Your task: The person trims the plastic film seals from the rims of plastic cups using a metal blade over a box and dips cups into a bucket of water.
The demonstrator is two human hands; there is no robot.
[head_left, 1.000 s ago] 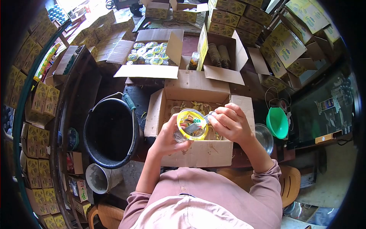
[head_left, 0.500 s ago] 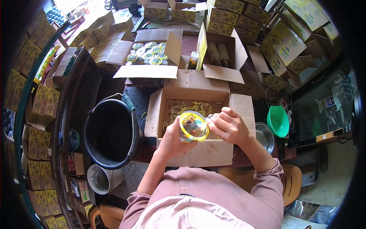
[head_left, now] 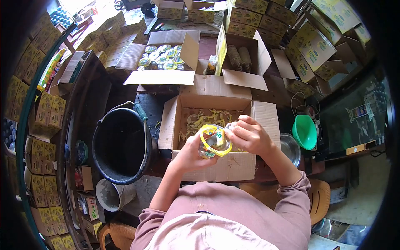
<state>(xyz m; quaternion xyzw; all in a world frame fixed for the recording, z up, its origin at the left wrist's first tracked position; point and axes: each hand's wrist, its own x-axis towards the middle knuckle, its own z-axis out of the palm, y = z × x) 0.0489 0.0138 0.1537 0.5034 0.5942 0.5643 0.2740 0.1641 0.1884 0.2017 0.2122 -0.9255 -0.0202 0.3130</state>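
A clear plastic cup [head_left: 207, 152] with a yellow-rimmed printed lid [head_left: 225, 149] is in my left hand [head_left: 189, 156], its fingers wrapped round the side. The lid faces up and tilts toward the right. My right hand [head_left: 252, 135] pinches a small greyish piece at the lid's right edge; its exact shape is too small to tell. Both hands are above the near side of an open cardboard box [head_left: 214, 166], which has yellowish peel-like scraps [head_left: 208, 118] on its bottom.
Behind stand a box of lidded cups [head_left: 160, 77] and a box with stacked brown cylinders [head_left: 246, 80]. One jar [head_left: 211, 64] is between them. A black bucket [head_left: 98, 146] and grey bucket [head_left: 104, 196] are left; a green bowl [head_left: 304, 132] and metal bowl [head_left: 295, 152] are right.
The cup has shifted slightly right and down, and its lid is turned differently. My left hand has followed it, while my right hand has barely moved and keeps its pinch.
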